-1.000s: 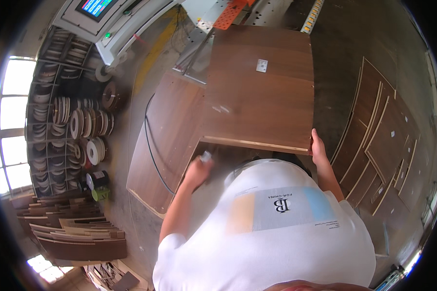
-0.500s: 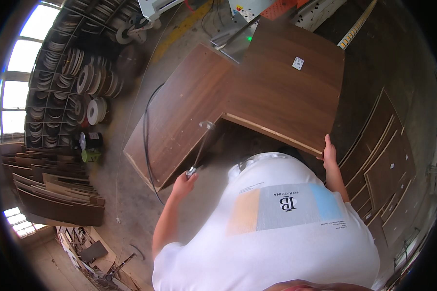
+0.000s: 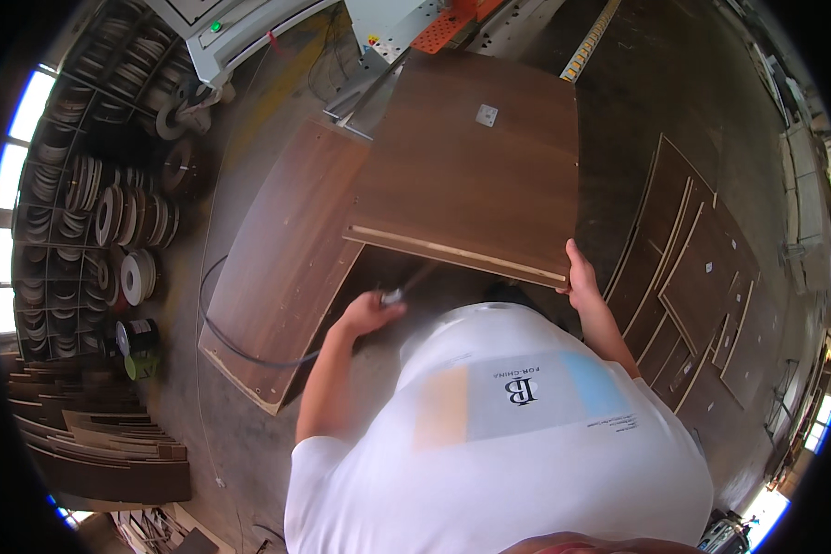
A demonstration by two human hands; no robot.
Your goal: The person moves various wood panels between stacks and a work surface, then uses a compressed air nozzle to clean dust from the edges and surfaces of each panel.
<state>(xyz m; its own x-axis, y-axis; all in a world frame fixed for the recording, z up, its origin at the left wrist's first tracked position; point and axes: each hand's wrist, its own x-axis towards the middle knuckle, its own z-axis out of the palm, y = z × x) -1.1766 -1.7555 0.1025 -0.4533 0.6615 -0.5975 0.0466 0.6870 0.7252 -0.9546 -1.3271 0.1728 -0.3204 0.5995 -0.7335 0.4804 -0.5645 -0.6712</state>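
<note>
My right hand point(image 3: 578, 272) grips the near right corner of a brown wood-grain panel point(image 3: 462, 185), thumb up along its side. The panel's near edge is pale, and a small white label point(image 3: 487, 115) sticks to its face. My left hand point(image 3: 369, 312) is closed round a silver air blow gun point(image 3: 392, 297), just below the panel's near left corner and apart from it. Motion blurs the gun's thin nozzle. A black hose point(image 3: 249, 355) loops from that hand across a second brown panel point(image 3: 282, 249), which lies lower, to the left.
Ahead stands a machine with an orange perforated plate point(image 3: 441, 32) and a roller rail point(image 3: 589, 42). Several panels point(image 3: 702, 277) lie at the right. Racks of edge-band rolls point(image 3: 138, 277) and stacked boards point(image 3: 102, 475) line the left.
The view has swung right, so the panels and racks appear further left. My left hand has brought the blow gun in toward the held panel's near edge. My right hand keeps its grip.
</note>
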